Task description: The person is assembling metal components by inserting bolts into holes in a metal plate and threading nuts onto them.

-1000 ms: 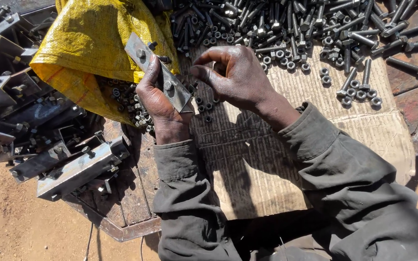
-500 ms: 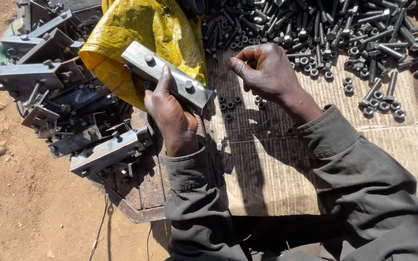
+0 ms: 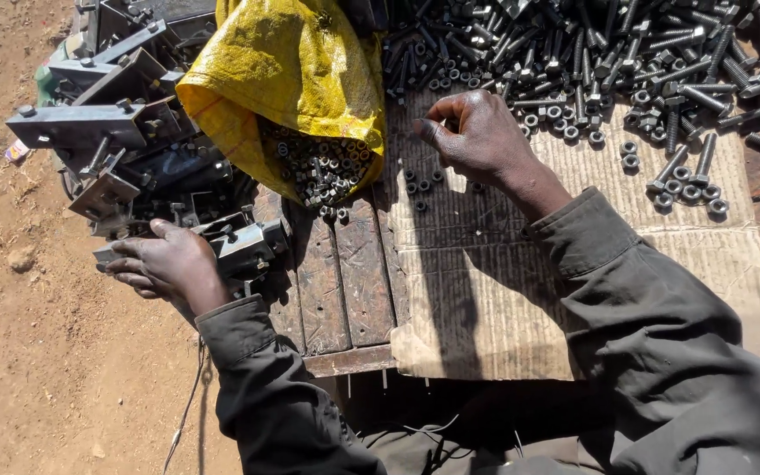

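Yellow woven sack [image 3: 288,79] slumped open at bench top-left, nuts spilling; flattened tan cardboard sheet [image 3: 573,290] beneath.

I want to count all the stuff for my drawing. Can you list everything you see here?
Bolts: a big heap, dark grey, top right.
Loose nuts: a few, dark, on the cardboard by the right hand.
Yellow sack: one, open, nuts spilling out, top middle.
Metal brackets: a pile, grey, at the left.
Cardboard sheet: one, tan, over the table.
Table: one, rusty slats, centre.
Dirt ground: brown, left.
Left hand: resting on a bracket at the pile's edge.
Right hand: fingers curled over the loose nuts.
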